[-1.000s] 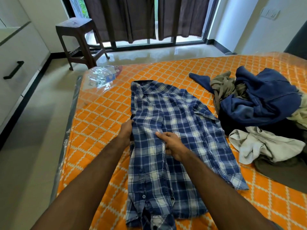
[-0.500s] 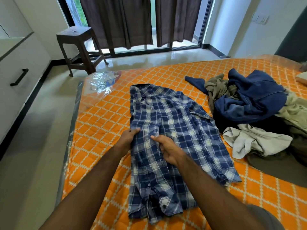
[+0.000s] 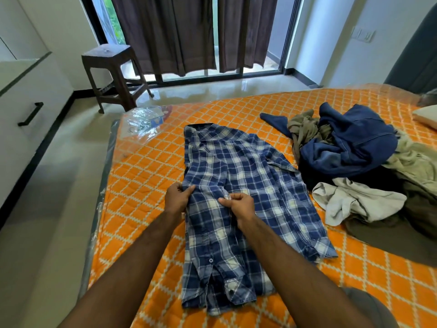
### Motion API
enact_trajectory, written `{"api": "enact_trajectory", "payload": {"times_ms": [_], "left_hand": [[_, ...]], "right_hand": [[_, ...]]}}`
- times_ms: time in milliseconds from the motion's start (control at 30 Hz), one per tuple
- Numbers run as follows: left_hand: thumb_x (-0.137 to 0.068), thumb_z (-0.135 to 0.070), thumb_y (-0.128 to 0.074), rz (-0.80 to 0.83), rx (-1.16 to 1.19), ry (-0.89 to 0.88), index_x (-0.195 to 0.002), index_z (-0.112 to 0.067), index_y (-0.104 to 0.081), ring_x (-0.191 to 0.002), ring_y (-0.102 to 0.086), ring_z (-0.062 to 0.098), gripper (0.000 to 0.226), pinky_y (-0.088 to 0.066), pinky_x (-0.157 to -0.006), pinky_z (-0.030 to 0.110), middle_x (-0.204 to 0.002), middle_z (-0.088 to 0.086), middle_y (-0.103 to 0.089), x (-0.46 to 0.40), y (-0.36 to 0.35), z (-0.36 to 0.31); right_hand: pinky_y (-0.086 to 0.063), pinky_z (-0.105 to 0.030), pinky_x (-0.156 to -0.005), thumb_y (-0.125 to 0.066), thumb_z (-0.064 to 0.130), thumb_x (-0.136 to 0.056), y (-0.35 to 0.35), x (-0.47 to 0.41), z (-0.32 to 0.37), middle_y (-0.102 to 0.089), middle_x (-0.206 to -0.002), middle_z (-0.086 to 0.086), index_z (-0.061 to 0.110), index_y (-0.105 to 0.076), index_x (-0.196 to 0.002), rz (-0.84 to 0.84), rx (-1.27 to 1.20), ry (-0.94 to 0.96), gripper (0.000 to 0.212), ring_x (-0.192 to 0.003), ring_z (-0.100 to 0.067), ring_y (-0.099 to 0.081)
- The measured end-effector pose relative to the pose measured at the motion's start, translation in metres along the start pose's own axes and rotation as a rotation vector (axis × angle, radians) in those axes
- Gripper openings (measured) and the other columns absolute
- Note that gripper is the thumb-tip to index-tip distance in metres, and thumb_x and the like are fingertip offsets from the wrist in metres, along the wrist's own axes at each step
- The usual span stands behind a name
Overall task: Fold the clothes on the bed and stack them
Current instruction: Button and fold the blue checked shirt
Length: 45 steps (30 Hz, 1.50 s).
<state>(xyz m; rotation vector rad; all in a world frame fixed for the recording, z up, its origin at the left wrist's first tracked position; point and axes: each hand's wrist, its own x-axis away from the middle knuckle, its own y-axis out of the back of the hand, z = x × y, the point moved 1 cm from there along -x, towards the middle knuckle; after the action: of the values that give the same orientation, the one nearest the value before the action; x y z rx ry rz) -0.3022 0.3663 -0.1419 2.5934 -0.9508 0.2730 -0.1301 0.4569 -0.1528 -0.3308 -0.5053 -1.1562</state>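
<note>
From the head camera, a blue-and-white plaid button-up shirt lies lengthwise on the bed with the orange, white-latticed quilted cover, its collar end pointing toward the window and its hem nearest the person. The shirt sits partly folded, one long panel laid over the middle, with a sleeve spreading out flat to the right.

The left hand is at the shirt's left edge about halfway down, its fingers curled over the fabric and pinching the edge. The right hand rests on the shirt's middle, just beside the left, thumb and fingers closed narrow on a small raised fold of cloth. Both forearms reach in from the bottom of the frame.

To the right of the shirt, near but apart from it, sits a loose heap of unfolded clothes: a dark navy blue fleece garment on top, an olive-drab crumpled garment behind it, and a pale grey crumpled garment at the front.

A clear plastic wrapper lies on the bed's far left corner. On the shiny floor beyond stands a dark brown plastic stool, in front of dark brown curtains. A white cabinet with a black handle lines the left wall.
</note>
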Motion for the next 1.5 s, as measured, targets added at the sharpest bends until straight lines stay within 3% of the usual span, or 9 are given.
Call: {"api": "enact_trajectory", "payload": {"times_ms": [233, 400, 467, 600, 733, 867, 1067, 1400, 1500], "left_hand": [[-0.098, -0.026, -0.064, 0.102, 0.230, 0.135, -0.119, -0.001, -0.060, -0.096, -0.069, 0.032, 0.033, -0.058, -0.083, 0.050, -0.113, 0.014, -0.068, 0.006, -0.005, 0.002], [-0.102, -0.025, -0.057, 0.105, 0.282, 0.219, -0.115, 0.001, -0.062, -0.092, -0.069, 0.034, 0.029, -0.057, -0.083, 0.052, -0.109, 0.015, -0.069, 0.011, -0.001, 0.005], [-0.104, -0.023, -0.053, 0.080, 0.316, 0.217, -0.110, -0.001, -0.061, -0.084, -0.067, 0.029, 0.024, -0.055, -0.077, 0.047, -0.103, 0.013, -0.068, 0.012, 0.000, 0.002], [-0.102, -0.031, -0.056, 0.174, 0.354, 0.269, -0.111, -0.002, -0.063, -0.088, -0.069, 0.030, 0.031, -0.055, -0.082, 0.048, -0.110, 0.013, -0.068, 0.018, 0.005, 0.000], [-0.077, -0.058, -0.078, 0.392, -0.029, 0.384, -0.110, -0.015, -0.067, -0.098, -0.069, 0.038, 0.055, -0.057, -0.078, 0.046, -0.106, 0.015, -0.070, 0.038, 0.015, 0.027], [-0.090, -0.035, -0.073, 0.341, 0.012, 0.282, -0.102, -0.002, -0.068, -0.076, -0.066, 0.031, 0.035, -0.053, -0.065, 0.038, -0.096, 0.019, -0.070, 0.060, 0.016, 0.046], [-0.090, -0.038, -0.072, 0.382, 0.244, 0.342, -0.123, -0.007, -0.065, -0.114, -0.065, 0.035, 0.046, -0.053, -0.097, 0.052, -0.126, 0.012, -0.067, 0.080, 0.022, 0.040], [-0.083, -0.032, -0.077, 0.511, 0.171, 0.407, -0.120, -0.003, -0.067, -0.096, -0.071, 0.033, 0.048, -0.060, -0.072, 0.044, -0.118, 0.018, -0.071, 0.142, 0.034, 0.075], [-0.091, -0.028, -0.071, 0.472, 0.169, 0.401, -0.120, 0.000, -0.066, -0.094, -0.069, 0.032, 0.040, -0.058, -0.073, 0.044, -0.115, 0.019, -0.070, 0.156, 0.033, 0.080]], "right_hand": [[-0.054, -0.039, -0.086, -0.081, 0.026, -0.084, 0.008, 0.018, 0.012, -0.069, -0.095, -0.010, 0.004, -0.063, -0.104, 0.275, 0.081, -0.260, 0.035, -0.097, -0.023, -0.064], [-0.053, -0.039, -0.075, -0.094, 0.045, -0.061, 0.008, 0.015, 0.000, -0.071, -0.114, -0.009, 0.002, -0.064, -0.117, 0.317, 0.205, -0.168, 0.077, -0.105, -0.027, -0.067], [-0.052, -0.040, -0.069, -0.094, 0.055, -0.048, 0.010, 0.016, -0.004, -0.071, -0.102, -0.009, 0.006, -0.063, -0.107, 0.292, 0.205, -0.132, 0.083, -0.090, -0.026, -0.066], [-0.041, -0.025, -0.051, -0.081, 0.044, -0.081, 0.014, 0.028, -0.005, -0.071, -0.102, -0.003, 0.007, -0.068, -0.108, 0.303, 0.229, -0.182, 0.047, -0.052, -0.008, -0.043], [-0.038, -0.026, -0.059, -0.080, 0.027, -0.085, 0.014, 0.033, -0.012, -0.072, -0.099, -0.005, 0.004, -0.071, -0.110, 0.298, 0.207, -0.247, 0.035, -0.060, -0.010, -0.046], [-0.060, -0.040, -0.074, -0.066, 0.024, -0.097, 0.009, 0.038, -0.019, -0.073, -0.100, -0.010, 0.002, -0.066, -0.103, 0.178, 0.193, -0.139, 0.023, -0.076, -0.023, -0.069], [-0.031, -0.049, -0.119, -0.080, 0.045, -0.082, 0.015, 0.064, -0.018, -0.046, -0.152, -0.009, 0.006, -0.050, -0.143, 0.308, 0.193, -0.167, 0.078, -0.143, -0.031, -0.040], [-0.055, -0.036, -0.073, -0.087, 0.041, -0.075, 0.041, 0.085, -0.053, -0.054, -0.124, -0.005, 0.004, -0.050, -0.136, 0.403, 0.404, -0.196, 0.081, -0.087, -0.017, -0.055], [-0.061, -0.048, -0.085, -0.085, 0.027, -0.080, 0.046, 0.097, -0.061, -0.062, -0.126, -0.014, 0.005, -0.052, -0.125, 0.401, 0.342, -0.166, 0.061, -0.105, -0.028, -0.067]]}}
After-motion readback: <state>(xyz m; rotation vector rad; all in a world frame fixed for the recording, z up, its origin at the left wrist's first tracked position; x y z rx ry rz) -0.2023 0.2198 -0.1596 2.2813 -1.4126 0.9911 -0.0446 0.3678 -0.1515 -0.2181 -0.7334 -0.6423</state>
